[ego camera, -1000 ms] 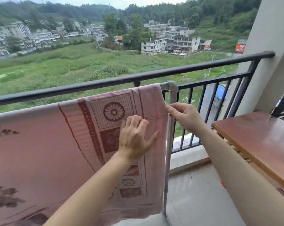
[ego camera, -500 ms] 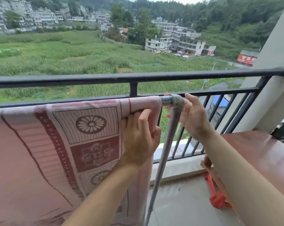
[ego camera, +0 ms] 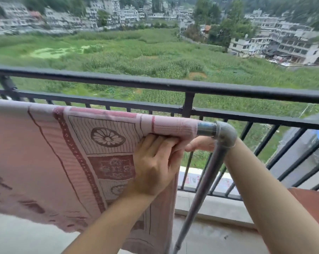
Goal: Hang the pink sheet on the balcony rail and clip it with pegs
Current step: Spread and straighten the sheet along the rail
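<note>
While the pink sheet (ego camera: 63, 162) hangs over the grey pipe rail (ego camera: 206, 129), both hands meet at its right edge
The left hand (ego camera: 155, 162) grips the cloth just under the rail, fingers pressed together and curled into the fold; the right hand (ego camera: 199, 144) reaches in behind the upright post (ego camera: 202, 189) and touches the sheet's edge below the elbow joint (ego camera: 226, 134), which hides most of it, so I cannot tell how its fingers lie; the black balcony railing (ego camera: 155, 83) stands behind
</note>
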Motion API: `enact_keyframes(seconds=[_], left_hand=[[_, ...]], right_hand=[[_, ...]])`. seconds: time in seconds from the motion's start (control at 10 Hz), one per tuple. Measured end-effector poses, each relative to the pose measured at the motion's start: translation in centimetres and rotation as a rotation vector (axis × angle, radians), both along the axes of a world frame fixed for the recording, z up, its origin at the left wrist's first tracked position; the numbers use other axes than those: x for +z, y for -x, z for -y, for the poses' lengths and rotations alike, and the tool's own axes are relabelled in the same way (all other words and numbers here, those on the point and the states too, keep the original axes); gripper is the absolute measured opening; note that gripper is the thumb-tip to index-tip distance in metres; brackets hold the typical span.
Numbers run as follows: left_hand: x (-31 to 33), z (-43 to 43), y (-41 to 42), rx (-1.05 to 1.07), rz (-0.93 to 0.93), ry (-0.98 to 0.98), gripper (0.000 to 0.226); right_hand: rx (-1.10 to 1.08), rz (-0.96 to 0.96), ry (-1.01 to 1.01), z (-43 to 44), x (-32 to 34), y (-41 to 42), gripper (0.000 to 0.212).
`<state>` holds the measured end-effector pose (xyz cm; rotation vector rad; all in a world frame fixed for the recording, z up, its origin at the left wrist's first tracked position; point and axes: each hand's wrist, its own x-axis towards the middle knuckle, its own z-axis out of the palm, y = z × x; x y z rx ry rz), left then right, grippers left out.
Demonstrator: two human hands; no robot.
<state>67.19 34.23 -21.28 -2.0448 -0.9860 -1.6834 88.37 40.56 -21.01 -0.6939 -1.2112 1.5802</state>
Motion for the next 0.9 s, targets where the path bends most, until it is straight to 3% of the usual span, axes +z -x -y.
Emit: enact_keyframes(seconds=[0.1,0.2,0.3,0.4,0.5,0.6,0.7,0.8,0.9], left_hand=[[-0.5,0.2,-0.6,0.084,0.029,-0.004,0.014],[-0.8,1.9,-1.5,0.239,0.092,0.062,0.014],[-0.9,4.4,-2.9,0.443,0.162,0.163,0.021],[-0.3,6.7,-4.6,0.529,0.275,0.265,0.022],[0.6,8.6,-6.0,0.520,0.579,0.429,0.019],[1.6,9.8,-6.0,0.509,0.745,0.445,0.015],[3.3,10.6,-6.0,0.606,0.619,0.476,0.018],[5.1,11.4,-5.9,0.795,0.329,0.484,0.018],[5.8,12.5,-4.5,1.031,-0.072,0.493,0.056]], right_hand=[[0.585,-0.076,-0.098,-0.9,3.6,2.4,0.053],[0.475,0.391,-0.373,-1.5,4.1,2.4,0.046],[0.310,0.521,-0.509,-1.3,4.0,1.1,0.021],[0.281,0.480,-0.602,-1.1,3.9,0.9,0.022],[0.262,0.536,-0.651,-1.3,2.8,1.8,0.025],[0.251,0.613,-0.859,-0.6,1.4,2.9,0.032],[0.188,0.656,-0.988,-0.6,2.0,2.5,0.030],[0.098,0.712,-1.102,-0.7,3.3,1.3,0.027],[0.025,0.902,-1.211,-0.6,4.2,0.6,0.040]])
